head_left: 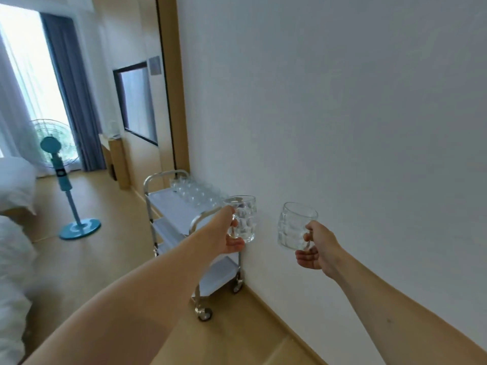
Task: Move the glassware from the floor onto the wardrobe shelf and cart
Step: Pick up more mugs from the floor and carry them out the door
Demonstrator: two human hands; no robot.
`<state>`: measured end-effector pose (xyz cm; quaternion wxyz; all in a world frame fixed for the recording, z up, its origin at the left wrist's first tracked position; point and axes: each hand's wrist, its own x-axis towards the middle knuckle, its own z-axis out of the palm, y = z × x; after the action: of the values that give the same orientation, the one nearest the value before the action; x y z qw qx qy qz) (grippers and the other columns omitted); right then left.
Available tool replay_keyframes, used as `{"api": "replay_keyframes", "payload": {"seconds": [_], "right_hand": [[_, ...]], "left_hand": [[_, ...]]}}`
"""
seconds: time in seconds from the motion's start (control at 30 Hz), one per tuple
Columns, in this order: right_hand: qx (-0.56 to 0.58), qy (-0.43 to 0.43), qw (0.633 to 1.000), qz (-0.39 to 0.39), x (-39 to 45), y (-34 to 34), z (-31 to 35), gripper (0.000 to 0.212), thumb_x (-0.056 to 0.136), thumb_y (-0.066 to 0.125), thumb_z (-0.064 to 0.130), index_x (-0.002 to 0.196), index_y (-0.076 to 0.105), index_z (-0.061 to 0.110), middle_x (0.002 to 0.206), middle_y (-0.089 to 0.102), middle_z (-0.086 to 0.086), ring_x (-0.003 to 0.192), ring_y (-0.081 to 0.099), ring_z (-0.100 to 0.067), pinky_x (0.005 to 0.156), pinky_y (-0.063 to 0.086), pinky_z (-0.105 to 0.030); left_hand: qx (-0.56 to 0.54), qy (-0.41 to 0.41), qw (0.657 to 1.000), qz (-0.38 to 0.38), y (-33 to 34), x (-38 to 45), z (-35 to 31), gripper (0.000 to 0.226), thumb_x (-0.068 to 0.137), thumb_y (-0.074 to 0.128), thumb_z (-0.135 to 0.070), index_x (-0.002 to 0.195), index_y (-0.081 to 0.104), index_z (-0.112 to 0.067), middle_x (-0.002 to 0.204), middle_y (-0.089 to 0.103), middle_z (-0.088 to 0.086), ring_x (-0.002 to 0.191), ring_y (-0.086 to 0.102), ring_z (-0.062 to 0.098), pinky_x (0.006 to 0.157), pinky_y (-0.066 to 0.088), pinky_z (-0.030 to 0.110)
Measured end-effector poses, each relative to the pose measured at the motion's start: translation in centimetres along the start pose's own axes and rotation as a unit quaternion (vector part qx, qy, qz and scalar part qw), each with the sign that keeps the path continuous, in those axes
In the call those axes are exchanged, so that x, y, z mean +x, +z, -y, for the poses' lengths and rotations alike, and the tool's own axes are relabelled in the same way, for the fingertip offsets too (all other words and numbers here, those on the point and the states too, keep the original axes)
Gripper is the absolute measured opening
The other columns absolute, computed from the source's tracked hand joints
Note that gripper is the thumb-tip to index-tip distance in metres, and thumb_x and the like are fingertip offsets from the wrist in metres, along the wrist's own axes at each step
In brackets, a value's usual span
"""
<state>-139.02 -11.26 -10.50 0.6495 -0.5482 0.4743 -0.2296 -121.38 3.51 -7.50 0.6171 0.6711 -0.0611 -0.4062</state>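
Head view, left to right. Far off my left grip: teal pedestal fan [63, 177] on the wood floor [105, 259], white bedding [13, 206] at the frame edge. Nearer, just under and beyond my left grip: white three-tier metal cart on castors [171, 206], parked against the white wall [342, 101]. Its top tray carries a row of clear glasses [195, 193] along the wall side; can't count them, they blur together.

My left hand [229, 238] has fingers curled through the handle of a clear dimpled glass mug [243, 218], upright, held over the near end of the cart's top tray. Thumb side is hidden behind the hand, so I can't tell how the thumb sits.

Right of that, well apart from the cart: my right hand [316, 248] grips the handle of a second clear dimpled glass mug [296, 226], fingers wrapped round it, mug tilted slightly, in the air in front of the wall.

Handling, my read: thick glass, rigid, fairly heavy for one hand, smooth and slippery, chips on contact. Handle is the right hold; keeps fingers off the rim. Set down base-flat, don't knock the row already there, don't clink the two mugs together.

Can't see: wardrobe shelf is out of frame, any glassware left on the floor too. Lower cart tiers partly blocked by my left arm. Mugs look empty, but clear glass makes that hard to confirm.
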Motion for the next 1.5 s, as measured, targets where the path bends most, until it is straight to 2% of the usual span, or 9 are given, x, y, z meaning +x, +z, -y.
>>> {"api": "replay_keyframes", "payload": {"seconds": [0.07, 0.2, 0.37, 0.57, 0.7, 1.1, 1.23, 1.4, 1.5], "right_hand": [[-0.018, 0.001, 0.999, 0.032, 3.3, 3.7, 0.9, 0.025, 0.090, 0.049, 0.036, 0.080, 0.050, 0.013, 0.073, 0.063, -0.022, 0.059, 0.058, -0.028, 0.054, 0.057, -0.033], [-0.044, 0.003, 0.994, 0.104, 9.5, 11.1, 3.0, 0.030, 0.093, 0.048, 0.039, 0.081, 0.052, 0.012, 0.075, 0.065, -0.023, 0.061, 0.060, -0.030, 0.059, 0.058, -0.035], [-0.058, 0.026, 0.982, 0.180, 16.0, 18.8, 5.8, 0.031, 0.094, 0.046, 0.039, 0.082, 0.050, 0.011, 0.067, 0.063, -0.019, 0.056, 0.058, -0.027, 0.053, 0.056, -0.032], [-0.070, 0.060, 0.963, 0.253, 21.9, 26.3, 4.7, 0.033, 0.097, 0.043, 0.040, 0.089, 0.054, 0.010, 0.074, 0.063, -0.019, 0.064, 0.060, -0.029, 0.059, 0.058, -0.035], [-0.084, 0.081, 0.952, 0.282, 24.4, 30.1, 3.1, 0.036, 0.098, 0.044, 0.042, 0.092, 0.055, 0.008, 0.075, 0.063, -0.020, 0.064, 0.060, -0.029, 0.060, 0.057, -0.036], [-0.098, 0.085, 0.957, 0.259, 31.1, 42.2, 4.8, 0.028, 0.094, 0.046, 0.035, 0.090, 0.053, 0.008, 0.074, 0.060, -0.020, 0.063, 0.059, -0.030, 0.060, 0.057, -0.038], [-0.093, 0.086, 0.966, 0.225, 33.8, 46.6, 5.9, 0.033, 0.097, 0.044, 0.036, 0.093, 0.055, 0.005, 0.077, 0.062, -0.022, 0.065, 0.060, -0.031, 0.060, 0.058, -0.037], [-0.097, 0.103, 0.975, 0.171, 37.8, 51.5, 5.8, 0.040, 0.099, 0.046, 0.043, 0.104, 0.059, 0.005, 0.088, 0.065, -0.023, 0.074, 0.064, -0.033, 0.061, 0.059, -0.036], [-0.081, 0.129, 0.978, 0.141, 39.5, 53.7, 5.2, 0.041, 0.099, 0.045, 0.042, 0.105, 0.059, 0.005, 0.087, 0.065, -0.024, 0.074, 0.065, -0.034, 0.063, 0.060, -0.038]], "left_hand": [[-0.016, -0.006, 1.000, -0.025, -2.3, 2.6, -0.8, 0.028, 0.094, 0.050, -0.033, 0.102, 0.056, -0.007, 0.106, 0.061, 0.026, 0.089, 0.067, 0.037, 0.075, 0.059, 0.044], [-0.044, -0.020, 0.996, -0.069, -6.3, 7.1, -3.3, 0.027, 0.098, 0.044, -0.034, 0.097, 0.053, -0.009, 0.107, 0.060, 0.026, 0.097, 0.065, 0.036, 0.086, 0.058, 0.044], [-0.038, -0.028, 0.986, -0.158, -10.1, 12.1, -7.2, 0.028, 0.096, 0.044, -0.035, 0.096, 0.054, -0.008, 0.105, 0.062, 0.026, 0.087, 0.065, 0.033, 0.067, 0.059, 0.040], [-0.043, -0.060, 0.968, -0.241, -13.6, 17.4, -8.0, 0.032, 0.096, 0.049, -0.040, 0.092, 0.053, -0.009, 0.098, 0.060, 0.024, 0.087, 0.064, 0.033, 0.090, 0.058, 0.043], [-0.052, -0.093, 0.958, -0.267, -16.4, 20.6, -7.5, 0.030, 0.096, 0.048, -0.038, 0.094, 0.054, -0.009, 0.109, 0.060, 0.028, 0.088, 0.064, 0.035, 0.086, 0.058, 0.043], [-0.050, -0.125, 0.971, -0.199, -25.9, 32.7, -10.5, 0.026, 0.094, 0.050, -0.036, 0.095, 0.054, -0.010, 0.100, 0.058, 0.026, 0.083, 0.065, 0.034, 0.080, 0.057, 0.041], [-0.005, -0.130, 0.978, -0.163, -29.6, 38.5, -13.3, 0.025, 0.094, 0.050, -0.034, 0.094, 0.054, -0.010, 0.095, 0.059, 0.024, 0.078, 0.064, 0.031, 0.081, 0.056, 0.039], [0.049, -0.139, 0.983, -0.112, -33.4, 46.3, -15.3, 0.027, 0.092, 0.048, -0.034, 0.099, 0.057, -0.010, 0.105, 0.059, 0.027, 0.082, 0.064, 0.033, 0.083, 0.058, 0.041], [0.067, -0.154, 0.982, -0.083, -34.7, 49.9, -16.1, 0.029, 0.095, 0.049, -0.038, 0.098, 0.057, -0.010, 0.104, 0.059, 0.027, 0.082, 0.064, 0.034, 0.075, 0.059, 0.040]]}}
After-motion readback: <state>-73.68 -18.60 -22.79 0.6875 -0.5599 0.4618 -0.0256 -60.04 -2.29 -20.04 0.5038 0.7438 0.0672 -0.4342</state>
